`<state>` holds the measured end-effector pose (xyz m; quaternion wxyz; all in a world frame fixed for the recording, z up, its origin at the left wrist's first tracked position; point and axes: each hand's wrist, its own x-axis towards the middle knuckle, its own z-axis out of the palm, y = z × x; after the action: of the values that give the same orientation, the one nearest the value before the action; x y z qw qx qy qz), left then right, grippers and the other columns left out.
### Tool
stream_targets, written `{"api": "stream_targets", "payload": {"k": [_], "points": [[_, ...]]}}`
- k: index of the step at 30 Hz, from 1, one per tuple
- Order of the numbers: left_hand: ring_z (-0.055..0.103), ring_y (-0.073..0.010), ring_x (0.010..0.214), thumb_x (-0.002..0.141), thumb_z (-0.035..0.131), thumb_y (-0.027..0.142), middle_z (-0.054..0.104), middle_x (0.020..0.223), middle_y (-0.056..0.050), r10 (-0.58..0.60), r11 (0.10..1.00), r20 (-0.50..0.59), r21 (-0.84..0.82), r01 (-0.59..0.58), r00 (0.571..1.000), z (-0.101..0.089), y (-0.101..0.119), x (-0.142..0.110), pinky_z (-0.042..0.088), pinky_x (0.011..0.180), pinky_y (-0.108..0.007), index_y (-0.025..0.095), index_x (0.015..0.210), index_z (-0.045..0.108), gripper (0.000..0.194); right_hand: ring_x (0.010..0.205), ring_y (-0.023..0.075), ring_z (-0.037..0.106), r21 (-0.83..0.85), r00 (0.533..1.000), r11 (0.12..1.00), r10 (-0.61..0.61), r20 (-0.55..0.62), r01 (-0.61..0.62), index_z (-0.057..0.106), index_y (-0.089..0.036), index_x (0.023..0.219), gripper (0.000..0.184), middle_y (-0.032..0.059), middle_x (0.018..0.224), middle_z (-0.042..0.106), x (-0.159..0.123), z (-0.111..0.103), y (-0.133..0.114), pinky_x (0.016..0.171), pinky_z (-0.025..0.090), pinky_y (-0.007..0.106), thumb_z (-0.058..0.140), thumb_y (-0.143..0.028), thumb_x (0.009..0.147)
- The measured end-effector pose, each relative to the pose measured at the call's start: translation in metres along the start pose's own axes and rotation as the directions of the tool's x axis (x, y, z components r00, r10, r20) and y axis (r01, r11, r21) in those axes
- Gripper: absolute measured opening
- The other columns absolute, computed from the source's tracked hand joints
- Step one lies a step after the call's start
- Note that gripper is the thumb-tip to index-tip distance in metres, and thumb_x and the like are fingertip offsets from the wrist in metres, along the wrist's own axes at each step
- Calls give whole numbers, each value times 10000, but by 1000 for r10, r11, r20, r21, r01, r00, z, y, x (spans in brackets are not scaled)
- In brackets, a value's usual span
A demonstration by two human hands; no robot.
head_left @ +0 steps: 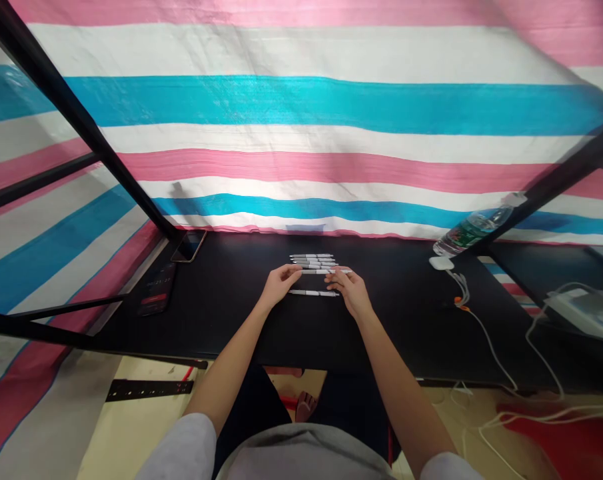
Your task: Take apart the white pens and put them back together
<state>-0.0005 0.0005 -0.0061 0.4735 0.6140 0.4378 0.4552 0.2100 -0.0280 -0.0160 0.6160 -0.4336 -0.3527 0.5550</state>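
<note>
We find our left hand and right hand meeting over the middle of the black tabletop, with one white pen lying crosswise between them. The left thumb and fingers are closed in a pinch on its left end; the right fingertips close on the other end, while that hand's lower fingers are loosely curled and hold nothing we can make out. Gripping it by both ends, we judge, lets us keep the barrel level and in line with the other pens. Whether it rests on the surface or is lifted slightly, we cannot tell. Just beyond it is a tight stack of pens, side by side and nearly parallel, probably grouped so that their ends roughly match. Nearer to us, a separate pen lies parallel too, apart from that group and within easy reach of the right fingers. The larger items stand at the edges, which seems to leave the centre for handwork: a smartphone and a second phone with a lit display on the left, a clear water bottle on the right, tilted in our view, and a white charger just beside its base.
</note>
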Motion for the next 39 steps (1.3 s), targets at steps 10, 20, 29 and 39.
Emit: {"api": "stream_targets", "payload": {"k": [10, 20, 29, 39], "points": [[584, -148, 684, 757, 684, 451, 668, 750, -33, -8, 1000, -6, -10, 8, 1000, 1, 0, 0, 443, 665, -262, 147, 866, 711, 324, 688, 183, 690, 18, 1000, 1000, -2, -7, 2, 683, -179, 860, 379, 53, 746, 715, 0, 1, 0, 566, 563, 276, 811, -477, 664], [556, -128, 641, 777, 663, 436, 651, 703, -19, 16, 999, -9, 49, -15, 1000, -2, 1, 0, 418, 615, -242, 134, 787, 695, 304, 674, 169, 685, 24, 1000, 1000, -4, -26, 5, 693, -182, 841, 357, 46, 731, 715, -1, 2, -1, 548, 562, 252, 811, -470, 668], [569, -135, 655, 768, 676, 442, 659, 714, -25, -9, 999, -5, 35, 9, 1000, -1, 0, -1, 429, 624, -246, 138, 803, 694, 306, 693, 164, 681, 52, 1000, 999, -6, 1, 6, 706, -170, 871, 311, 50, 748, 711, -2, 2, -1, 571, 553, 252, 785, -427, 715], [513, -112, 619, 859, 531, 512, 596, 707, -24, -1, 1000, -16, -21, 1, 1000, -1, -2, 2, 406, 580, -241, 147, 879, 680, 394, 662, 141, 638, 359, 998, 931, 62, 1, -58, 582, -255, 900, 136, 26, 930, 702, 2, -3, -11, 482, 460, 237, 583, -388, 873]]}}
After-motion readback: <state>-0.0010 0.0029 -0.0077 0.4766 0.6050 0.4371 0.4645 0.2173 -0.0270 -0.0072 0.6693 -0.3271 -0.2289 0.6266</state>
